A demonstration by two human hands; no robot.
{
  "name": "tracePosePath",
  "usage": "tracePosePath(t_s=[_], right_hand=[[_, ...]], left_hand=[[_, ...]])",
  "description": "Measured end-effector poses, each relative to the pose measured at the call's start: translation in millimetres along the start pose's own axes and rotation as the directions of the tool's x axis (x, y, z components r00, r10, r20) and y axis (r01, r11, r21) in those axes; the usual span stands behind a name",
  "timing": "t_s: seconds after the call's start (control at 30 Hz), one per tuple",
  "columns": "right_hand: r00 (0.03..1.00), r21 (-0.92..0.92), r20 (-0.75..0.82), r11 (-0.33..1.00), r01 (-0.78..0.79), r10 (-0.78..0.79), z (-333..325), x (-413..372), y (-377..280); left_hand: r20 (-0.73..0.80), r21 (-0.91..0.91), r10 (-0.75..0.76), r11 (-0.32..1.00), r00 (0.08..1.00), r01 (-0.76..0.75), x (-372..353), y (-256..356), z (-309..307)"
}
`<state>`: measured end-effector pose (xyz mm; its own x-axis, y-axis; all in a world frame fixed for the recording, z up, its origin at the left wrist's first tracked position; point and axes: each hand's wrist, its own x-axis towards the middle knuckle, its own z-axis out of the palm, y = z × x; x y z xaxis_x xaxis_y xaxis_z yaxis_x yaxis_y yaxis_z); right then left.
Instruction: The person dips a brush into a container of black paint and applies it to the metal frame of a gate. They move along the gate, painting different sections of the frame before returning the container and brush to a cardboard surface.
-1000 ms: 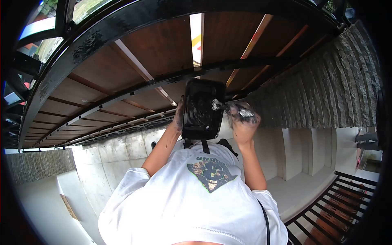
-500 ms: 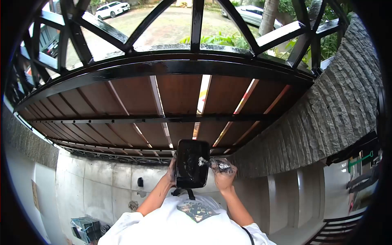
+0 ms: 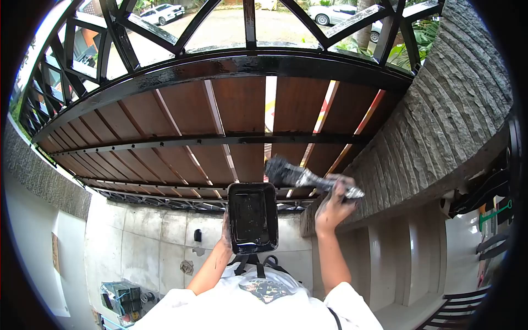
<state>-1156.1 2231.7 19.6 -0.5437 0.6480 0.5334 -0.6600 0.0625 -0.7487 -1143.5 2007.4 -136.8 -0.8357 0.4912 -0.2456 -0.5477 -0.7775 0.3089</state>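
Note:
My left hand (image 3: 226, 230) holds a black rectangular tray (image 3: 253, 217) by its left side, and dark wet liquid shines on the tray's bottom. In my right hand (image 3: 336, 206) is a brush (image 3: 300, 175), its handle wrapped in crinkled plastic and its dark head pointing left, above the tray's upper right corner. Smudges of black mark the skin of both hands. Behind the brush stands a gate with brown panels (image 3: 242, 110) and a glossy black metal frame (image 3: 220, 67).
A rough grey stone wall (image 3: 407, 148) curves along the right. On the tiled floor (image 3: 140, 234) are a small black object (image 3: 197, 235) and a green-and-black crate (image 3: 122, 298) at lower left. Parked cars (image 3: 163, 14) stand beyond the gate.
My right hand has lifted the brush out of the tray and moved up and right. The brush head now shows in full. The view has shifted a little, with the tray slightly further left.

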Motion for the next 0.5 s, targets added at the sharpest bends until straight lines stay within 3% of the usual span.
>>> tracePosePath(t_s=[0.23,0.37,0.43,0.5], right_hand=[[0.974,0.183,-0.179,0.968,0.173,-0.141,67.4,75.1,-12.4],[0.955,0.171,-0.166,0.947,0.273,-0.245,108.4,102.9,7.4],[0.952,0.105,-0.182,0.958,0.266,-0.245,116.1,104.1,14.0],[0.882,-0.135,-0.305,0.933,0.334,-0.36,112.0,110.0,22.5]], left_hand=[[0.041,0.004,0.009,1.0,0.999,-0.009,1.5,2.6,-0.1],[0.068,0.009,0.0,1.0,0.998,0.0,14.8,18.8,1.5],[0.069,0.004,-0.016,1.0,0.997,0.015,17.4,29.9,-0.3],[0.076,0.002,-0.026,1.0,0.997,0.026,27.5,46.3,1.6]])
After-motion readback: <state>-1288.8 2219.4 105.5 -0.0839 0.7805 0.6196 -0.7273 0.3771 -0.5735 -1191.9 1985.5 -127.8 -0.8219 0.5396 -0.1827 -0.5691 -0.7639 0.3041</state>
